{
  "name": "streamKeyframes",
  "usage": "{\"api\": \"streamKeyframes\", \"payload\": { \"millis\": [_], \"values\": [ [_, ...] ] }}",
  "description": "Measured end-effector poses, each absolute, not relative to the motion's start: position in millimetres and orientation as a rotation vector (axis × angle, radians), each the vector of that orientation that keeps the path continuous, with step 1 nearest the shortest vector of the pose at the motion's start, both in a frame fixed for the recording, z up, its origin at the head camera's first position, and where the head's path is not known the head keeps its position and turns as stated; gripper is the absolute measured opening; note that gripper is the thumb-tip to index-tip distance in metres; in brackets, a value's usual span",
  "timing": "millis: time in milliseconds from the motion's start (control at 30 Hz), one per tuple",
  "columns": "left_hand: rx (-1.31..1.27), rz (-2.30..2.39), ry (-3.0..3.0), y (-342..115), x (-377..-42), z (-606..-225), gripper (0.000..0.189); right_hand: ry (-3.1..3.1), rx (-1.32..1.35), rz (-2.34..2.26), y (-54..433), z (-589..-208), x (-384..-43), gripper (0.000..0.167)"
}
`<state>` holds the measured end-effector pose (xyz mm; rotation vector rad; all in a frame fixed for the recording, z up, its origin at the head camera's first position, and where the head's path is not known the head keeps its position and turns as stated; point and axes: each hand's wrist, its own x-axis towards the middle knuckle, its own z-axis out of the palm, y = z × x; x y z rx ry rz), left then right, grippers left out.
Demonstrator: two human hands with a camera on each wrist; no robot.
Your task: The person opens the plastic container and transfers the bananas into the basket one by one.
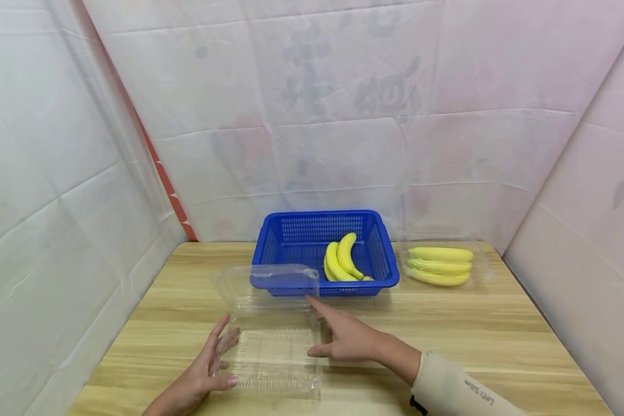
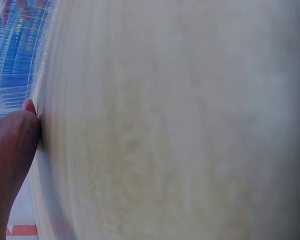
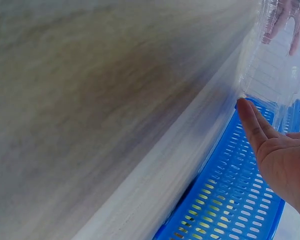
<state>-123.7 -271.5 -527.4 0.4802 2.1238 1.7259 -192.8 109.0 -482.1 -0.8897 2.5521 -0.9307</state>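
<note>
An empty clear plastic clamshell box [image 1: 275, 361] stands on the table in front of me, its lid [image 1: 275, 283] raised and overlapping the blue basket's front in the head view. My left hand [image 1: 203, 364] rests at the box's left side, thumb by the front corner and fingers spread along the wall. On the opposite side, my right hand [image 1: 345, 332] touches the box, its index finger reaching to the hinge area and its thumb lower on the wall. The right wrist view shows the right hand's fingers [image 3: 252, 122] extended. Neither hand curls tightly round the plastic.
Behind the box stands a blue plastic basket [image 1: 322, 216] with several bananas [image 1: 340, 263] at its right. A second clear box [image 1: 481, 268] holding yellow bananas [image 1: 439, 266] sits at the back right of the wooden table [image 1: 473, 329]. White sheeting [image 1: 317, 115] encloses the table.
</note>
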Motion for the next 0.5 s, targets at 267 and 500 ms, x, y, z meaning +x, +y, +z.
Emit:
{"api": "streamKeyframes", "payload": {
  "millis": [267,500],
  "values": [
    [0.464,1.722,2.108,-269.7,-123.6,-526.6,0.122,2.547,-0.912,-0.936,108.0,-481.4,-193.9,0.116],
    [0.467,1.706,2.121,-270.4,-123.6,-523.9,0.125,2.521,-0.930,-0.975,105.4,-483.0,-195.6,0.118]
  ]
}}
